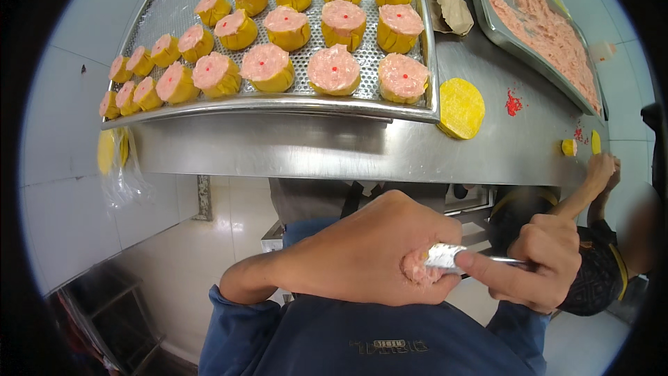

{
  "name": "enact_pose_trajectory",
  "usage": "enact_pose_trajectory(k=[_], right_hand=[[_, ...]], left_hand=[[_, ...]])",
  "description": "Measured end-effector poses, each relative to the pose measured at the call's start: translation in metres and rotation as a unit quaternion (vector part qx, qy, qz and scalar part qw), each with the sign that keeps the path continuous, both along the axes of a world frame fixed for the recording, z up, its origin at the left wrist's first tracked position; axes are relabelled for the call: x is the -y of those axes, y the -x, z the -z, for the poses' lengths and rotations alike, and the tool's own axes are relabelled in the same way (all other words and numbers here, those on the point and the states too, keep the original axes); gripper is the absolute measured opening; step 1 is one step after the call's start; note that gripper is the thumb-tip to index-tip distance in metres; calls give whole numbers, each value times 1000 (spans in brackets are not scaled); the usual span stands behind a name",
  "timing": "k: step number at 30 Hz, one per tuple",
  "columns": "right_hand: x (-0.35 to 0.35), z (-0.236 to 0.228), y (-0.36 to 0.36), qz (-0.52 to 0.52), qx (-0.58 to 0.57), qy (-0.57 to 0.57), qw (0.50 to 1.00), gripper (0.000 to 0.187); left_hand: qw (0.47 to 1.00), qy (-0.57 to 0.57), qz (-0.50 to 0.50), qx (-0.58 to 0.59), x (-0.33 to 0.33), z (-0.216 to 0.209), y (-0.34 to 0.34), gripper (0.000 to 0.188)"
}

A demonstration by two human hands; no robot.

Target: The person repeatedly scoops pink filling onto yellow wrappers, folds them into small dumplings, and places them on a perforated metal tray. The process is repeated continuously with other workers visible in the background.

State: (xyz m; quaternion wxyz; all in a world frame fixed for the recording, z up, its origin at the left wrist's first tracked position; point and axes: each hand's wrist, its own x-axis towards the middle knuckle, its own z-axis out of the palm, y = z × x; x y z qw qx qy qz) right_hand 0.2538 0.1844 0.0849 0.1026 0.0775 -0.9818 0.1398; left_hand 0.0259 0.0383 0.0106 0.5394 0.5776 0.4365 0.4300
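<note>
My left hand (369, 247) is closed in a ring around a dumpling (417, 270), with pink minced filling showing at the top; its wrapper is mostly hidden by the fingers. In my right hand (539, 264) is a metal spatula (445, 256), its flat blade smeared with filling and pressed against the dumpling. Both hands are in front of my body, below the steel table's (278, 150) near edge. A stack of round yellow wrappers (461, 108) lies on the table beside the perforated tray (278, 106), which carries rows of yellow-wrapped dumplings, many topped with a red dot.
A deep metal tray (588, 94) of pink minced filling stands far right, with crumpled brown paper (449, 1) beside it. Red bits (513, 102) lie scattered on the table. At right, a co-worker's hands (602, 169) are near a small dumpling (569, 147). A plastic bag (125, 174) hangs left.
</note>
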Motion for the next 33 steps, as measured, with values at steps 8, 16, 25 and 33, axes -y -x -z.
enact_pose_trajectory(k=[8,16,25,33], right_hand=[[-10,-10,-7,8,-53,80,995,31],[-2,2,-3,14,-43,51,998,32],[-5,2,0,2,-66,88,994,41],[-2,9,1,37,-85,88,992,49]], left_hand=[[980,88,-66,167,13,-11,4,26],[1000,-6,-9,23,5,-1,2,27],[998,-19,-5,52,1,-2,0,26],[998,51,-24,19,11,-9,7,25]])
